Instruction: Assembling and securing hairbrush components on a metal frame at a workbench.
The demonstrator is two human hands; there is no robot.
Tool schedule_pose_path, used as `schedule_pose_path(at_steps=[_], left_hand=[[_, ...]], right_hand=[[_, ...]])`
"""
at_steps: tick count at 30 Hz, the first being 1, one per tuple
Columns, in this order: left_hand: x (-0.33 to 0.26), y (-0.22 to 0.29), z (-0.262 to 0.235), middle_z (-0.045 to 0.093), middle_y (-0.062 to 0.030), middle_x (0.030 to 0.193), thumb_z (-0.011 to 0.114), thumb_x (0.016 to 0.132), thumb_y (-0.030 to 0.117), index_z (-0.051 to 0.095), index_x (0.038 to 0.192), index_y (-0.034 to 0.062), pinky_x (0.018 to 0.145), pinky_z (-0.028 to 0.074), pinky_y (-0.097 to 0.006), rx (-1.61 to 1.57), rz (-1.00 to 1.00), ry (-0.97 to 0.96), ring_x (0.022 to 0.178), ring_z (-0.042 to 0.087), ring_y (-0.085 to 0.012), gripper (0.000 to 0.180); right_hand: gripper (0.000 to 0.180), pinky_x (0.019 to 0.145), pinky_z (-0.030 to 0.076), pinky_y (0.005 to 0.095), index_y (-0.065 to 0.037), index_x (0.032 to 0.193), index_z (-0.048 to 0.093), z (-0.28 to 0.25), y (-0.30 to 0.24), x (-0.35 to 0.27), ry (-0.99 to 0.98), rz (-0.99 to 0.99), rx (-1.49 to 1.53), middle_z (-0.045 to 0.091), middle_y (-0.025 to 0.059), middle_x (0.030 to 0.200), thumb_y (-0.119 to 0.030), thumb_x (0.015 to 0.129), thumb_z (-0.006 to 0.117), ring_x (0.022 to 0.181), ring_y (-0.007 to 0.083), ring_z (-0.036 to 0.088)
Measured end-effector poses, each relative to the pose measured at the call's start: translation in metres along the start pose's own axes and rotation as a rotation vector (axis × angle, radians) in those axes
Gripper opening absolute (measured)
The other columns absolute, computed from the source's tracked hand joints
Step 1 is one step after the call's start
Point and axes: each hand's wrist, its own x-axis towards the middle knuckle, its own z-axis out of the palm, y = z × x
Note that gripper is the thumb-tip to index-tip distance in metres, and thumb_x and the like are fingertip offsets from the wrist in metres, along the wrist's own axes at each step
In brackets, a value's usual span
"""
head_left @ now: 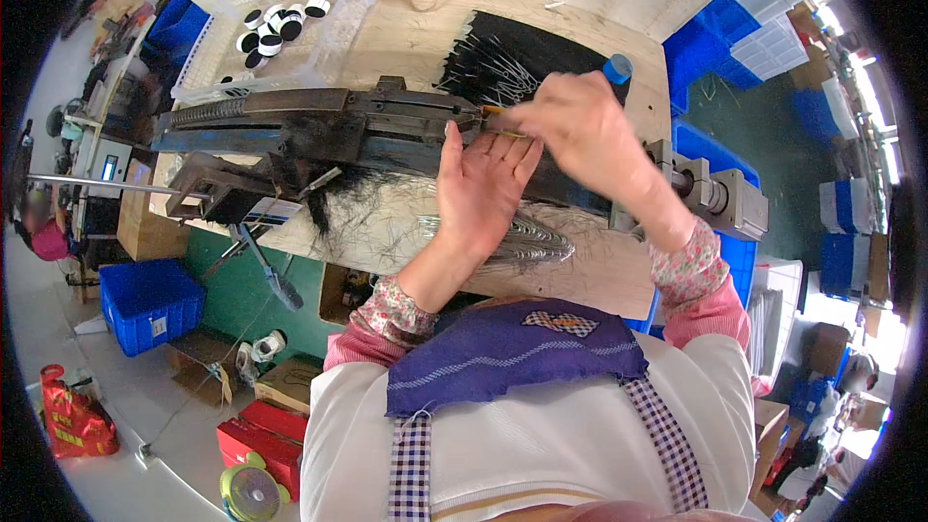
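My left hand point(483, 184) is turned palm up with its fingers stretched out, just in front of the jaw end of a long dark metal bench machine point(387, 126). Over its fingertips my right hand point(580, 121) is closed in a pinch, slightly smeared by motion. A thin yellowish sliver shows by the right fingertips, too small to name. Behind the hands, a black cloth point(512, 39) carries several thin twisted wire pieces point(503, 72). A bundle of bent shiny wires point(532, 240) lies on the wooden bench below my left wrist.
A clear plastic basket point(338, 39) with several black-and-white round caps point(280, 27) stands at the back left. Loose black bristles point(338, 208) hang off the machine's front. At the bench's right end sits a metal shaft fitting point(715, 193). A blue cap point(617, 68) lies beyond my right hand.
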Motion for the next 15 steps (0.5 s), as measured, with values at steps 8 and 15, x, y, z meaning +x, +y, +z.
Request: schedule_pose_path(at_steps=[8, 15], left_hand=[[-0.009, -0.001, 0.011, 0.046, -0.0131, 0.129, 0.036, 0.096, 0.051, 0.042, 0.124, 0.0005, 0.108, 0.03, -0.036, 0.043, 0.035, 0.089, 0.123, 0.042, -0.0229, 0.058], [-0.009, 0.003, 0.011, 0.045, -0.0106, 0.129, 0.038, 0.095, 0.052, 0.041, 0.123, 0.0007, 0.11, 0.028, -0.036, 0.107, 0.026, 0.028, 0.124, 0.04, -0.0209, 0.059]], right_hand=[[0.014, 0.068, 0.041, 0.0363, -0.012, 0.089, 0.07, 0.009, 0.017, 0.004, -0.005, 0.249, 0.171, 0.059, 0.0024, 0.075, -0.015, 0.077, 0.065, 0.075, 0.0224, 0.06], [0.013, 0.077, 0.041, 0.0367, -0.011, 0.086, 0.071, 0.004, 0.014, 0.011, -0.17, 0.18, 0.065, 0.06, 0.0068, 0.076, -0.016, 0.075, 0.065, 0.08, 0.025, 0.06]])
